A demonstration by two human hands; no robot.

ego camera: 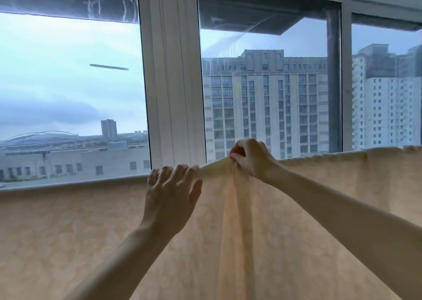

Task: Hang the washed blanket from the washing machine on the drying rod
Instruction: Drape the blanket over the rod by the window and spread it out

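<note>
We note the pale peach patterned fabric blanket [91,231] already draped along a high line in front of the window [68,83]. The drying rod is hidden beneath it. Right hand [251,160] pinches a bunched fold tight at the crest. Left hand [170,194] hooks curled fingers over the edge just beside it, thumb free. Likely purpose: spreading the gather flat.

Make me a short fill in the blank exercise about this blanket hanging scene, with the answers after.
1. The right hand, pinching a bunched fold of the blanket, is ____ in the frame than the left hand.
2. The left hand's fingers hook over the blanket's ____ edge.
3. Behind the blanket is a large ____, with tall buildings outside.
Answers: higher; top; window.
</note>
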